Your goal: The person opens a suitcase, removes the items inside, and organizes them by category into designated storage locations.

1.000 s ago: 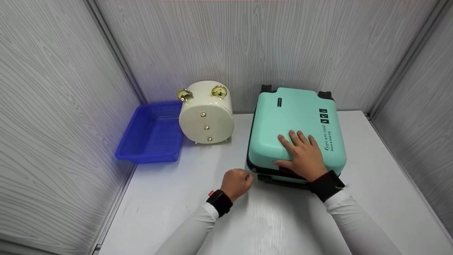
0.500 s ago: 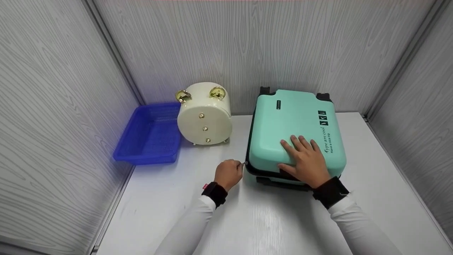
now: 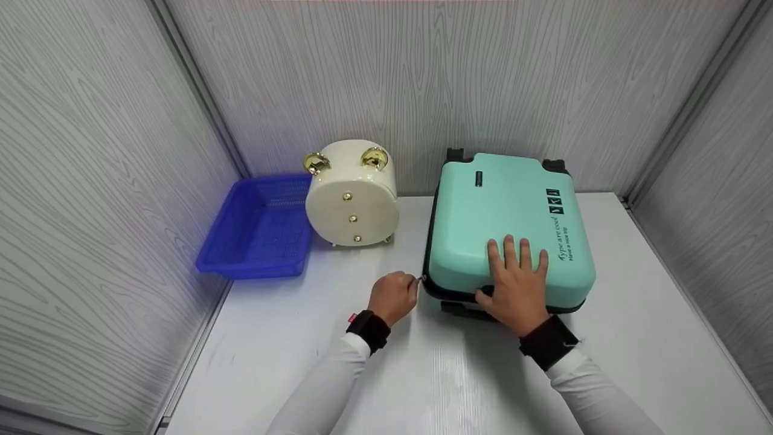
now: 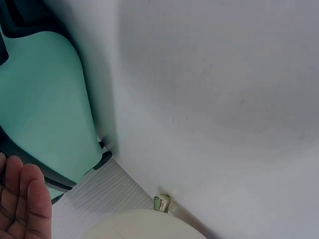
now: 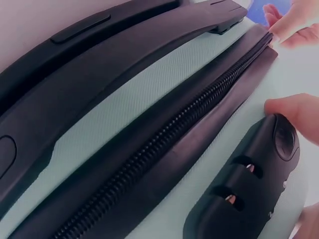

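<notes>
A mint-green suitcase (image 3: 495,211) lies flat on the white table, its wheels toward the back wall. At its front left corner my left hand (image 3: 392,298) pinches a small metal zipper pull (image 3: 421,278). My right hand (image 3: 518,292) rests on the lid near the front edge, fingers spread and straight. In the right wrist view, the closed black zipper (image 5: 169,134) runs between the side handle (image 5: 114,64) and a black combination lock (image 5: 249,181); the right thumb (image 5: 294,112) touches the lock's end. Curled left fingers (image 4: 30,199) show beside the suitcase in the left wrist view.
Left of the suitcase stands a round cream case (image 3: 352,211) with gold ear-like knobs and gold studs. A blue plastic basket (image 3: 290,266) sits beside it at the far left. Wood-grained panels (image 3: 410,90) enclose the table at the back and sides.
My left hand has moved left and slightly back around the suitcase's front left corner with the zipper pull. The right hand has turned, its fingers now pointing straighter toward the back.
</notes>
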Available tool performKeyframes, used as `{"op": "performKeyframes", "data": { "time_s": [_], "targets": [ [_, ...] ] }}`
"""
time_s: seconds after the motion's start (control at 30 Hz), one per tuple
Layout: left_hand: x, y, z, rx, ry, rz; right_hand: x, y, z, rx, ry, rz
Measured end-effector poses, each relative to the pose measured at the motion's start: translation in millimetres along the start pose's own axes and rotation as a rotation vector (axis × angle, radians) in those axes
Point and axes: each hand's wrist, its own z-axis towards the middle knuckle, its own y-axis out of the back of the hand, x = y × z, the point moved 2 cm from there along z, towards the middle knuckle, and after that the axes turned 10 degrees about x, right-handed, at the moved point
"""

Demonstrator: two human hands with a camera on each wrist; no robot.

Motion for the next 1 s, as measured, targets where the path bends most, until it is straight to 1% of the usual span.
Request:
{"op": "performKeyframes", "data": {
  "time_s": [0.07, 0.23, 0.43, 0.57, 0.73, 0.87, 1.0],
  "targets": [
    [-1.3, 0.1, 1.3, -0.023, -0.006, 0.012, -3, 1.7, -1, 0.002, 0.008, 0.016],
    [-5.6, -3.0, 5.2, -0.052, -0.003, 0.043, -12, 6.1, -9, -0.013, 0.034, 0.048],
    [-14.5, -7.2, 9.7, -0.040, -0.010, 0.043, -32, 12.8, -26, 0.006, 0.107, 0.083],
    [-21.7, -10.6, 16.0, -0.037, -0.022, 0.036, -52, 20.8, -36, 0.020, 0.175, 0.104],
    [-30.6, -15.0, 22.1, -0.029, -0.025, 0.039, -81, 32.5, -49, 0.025, 0.258, 0.181],
    [-35.3, -18.5, 23.5, -0.005, -0.014, 0.033, -103, 39.8, -63, 0.049, 0.289, 0.234],
    [-35.9, -17.5, 24.6, 0.002, -0.001, 0.034, -126, 48.0, -76, 0.093, 0.302, 0.242]
  ]
}}
